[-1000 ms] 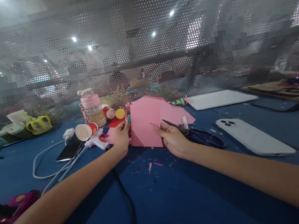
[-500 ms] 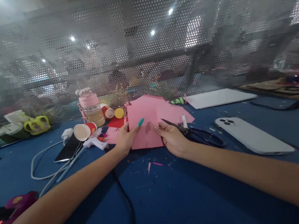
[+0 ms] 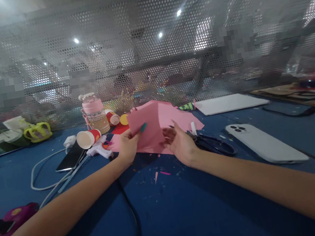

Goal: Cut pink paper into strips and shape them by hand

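Note:
My left hand (image 3: 128,147) pinches the left edge of a pink sheet of paper (image 3: 148,123), its teal-nailed thumb lying across the front. The sheet stands tilted above other pink paper (image 3: 172,115) on the blue table. Just right of the sheet is my right hand (image 3: 182,144), fingers spread and thumb raised; its fingertips are near the lower right edge, and I cannot tell whether they touch. Behind that hand lie scissors (image 3: 216,144) with dark blue handles, their blades mostly hidden. A small white cylinder (image 3: 193,127) stands by them.
On the left are a white glue gun (image 3: 100,148), a paper cup (image 3: 88,138), a black phone (image 3: 72,158) and a pink-lidded bottle (image 3: 95,114). A white phone (image 3: 266,142) and a white board (image 3: 230,103) lie right. Paper scraps (image 3: 156,177) and a black cable (image 3: 135,218) are in front.
The pink sheet has turned and shifted left with my left hand. My right hand has let go of its right edge and opened, thumb lifted.

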{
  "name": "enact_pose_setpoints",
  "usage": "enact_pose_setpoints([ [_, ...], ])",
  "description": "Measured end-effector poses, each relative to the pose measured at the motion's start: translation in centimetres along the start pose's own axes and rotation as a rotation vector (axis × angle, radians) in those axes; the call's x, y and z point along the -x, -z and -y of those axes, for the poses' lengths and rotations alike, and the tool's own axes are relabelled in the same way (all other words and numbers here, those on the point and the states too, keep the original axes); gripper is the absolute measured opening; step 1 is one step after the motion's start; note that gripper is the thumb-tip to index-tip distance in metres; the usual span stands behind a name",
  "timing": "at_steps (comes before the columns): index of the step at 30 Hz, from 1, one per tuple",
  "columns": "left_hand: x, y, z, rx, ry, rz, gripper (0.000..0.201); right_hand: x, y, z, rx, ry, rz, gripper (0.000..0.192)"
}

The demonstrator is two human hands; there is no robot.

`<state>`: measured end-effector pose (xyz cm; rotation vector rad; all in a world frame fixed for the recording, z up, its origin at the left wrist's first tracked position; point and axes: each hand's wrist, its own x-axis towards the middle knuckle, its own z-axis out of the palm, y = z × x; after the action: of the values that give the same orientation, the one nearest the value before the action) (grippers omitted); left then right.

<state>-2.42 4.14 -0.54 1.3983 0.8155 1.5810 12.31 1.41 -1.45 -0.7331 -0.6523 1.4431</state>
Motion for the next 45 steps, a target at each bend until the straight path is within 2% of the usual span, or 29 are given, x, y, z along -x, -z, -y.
enact_pose_setpoints([
  [3,0.2,0.4,-0.6,-0.198,-0.228,0.222,0.015,0.1,-0.1,0.4,-0.043,-0.028,-0.014,0.024],
  [6,0.4,0.8,-1.2,-0.393,-0.366,0.398,0.018,0.4,-0.5,1.4,0.008,-0.168,0.101,0.027],
  [9,0.3,1.0,-1.2,-0.543,-0.436,0.404,0.02,0.5,-0.8,2.3,0.059,-0.218,0.207,0.025],
  [12,-0.1,1.0,-0.6,-0.572,-0.463,0.272,0.023,0.2,-0.6,2.3,0.103,-0.159,0.231,0.015],
  [14,-0.4,1.0,-0.2,-0.438,-0.382,0.141,0.03,-0.1,-0.3,2.1,0.119,-0.125,0.235,0.02],
  [17,-0.7,0.7,0.3,-0.108,-0.114,0.028,0.034,-0.5,0.0,1.6,0.099,-0.073,0.235,0.023],
  [19,-0.6,0.5,0.4,0.024,0.035,0.049,0.037,-0.7,0.1,1.5,0.089,-0.058,0.236,0.023],
  [23,-0.3,-0.1,0.0,0.107,0.223,0.191,0.051,-0.5,0.1,1.5,0.089,-0.034,0.259,0.022],
  [26,-0.2,-0.2,-0.3,0.059,0.283,0.17,0.05,-0.3,0.0,1.4,0.102,-0.013,0.273,0.021],
  [29,-0.2,-0.2,-0.5,0.017,0.27,0.113,0.049,-0.4,-0.1,1.6,0.193,0.039,0.252,0.021],
  [33,-0.2,-0.2,-0.6,0.056,0.259,0.1,0.048,-1.4,0.1,3.1,0.512,0.229,-0.002,0.018],
  [35,-0.2,-0.1,-0.5,0.065,0.26,0.114,0.047,-1.7,0.5,4.3,0.813,0.324,-0.082,0.017],
  [38,-0.6,0.3,-0.5,0.008,0.264,0.16,0.046,-0.9,1.7,5.8,1.359,0.452,-0.112,0.02],
  [41,-1.8,0.8,-0.8,-0.034,0.228,0.225,0.04,0.9,3.3,6.6,1.782,0.422,-0.126,0.025],
  [43,-2.9,1.3,-1.6,-0.085,0.181,0.296,0.032,2.0,4.3,6.9,1.976,0.315,-0.145,0.032],
  [45,-3.9,1.9,-2.8,-0.214,0.032,0.319,0.023,2.7,5.0,7.2,2.077,0.21,-0.202,0.038],
])
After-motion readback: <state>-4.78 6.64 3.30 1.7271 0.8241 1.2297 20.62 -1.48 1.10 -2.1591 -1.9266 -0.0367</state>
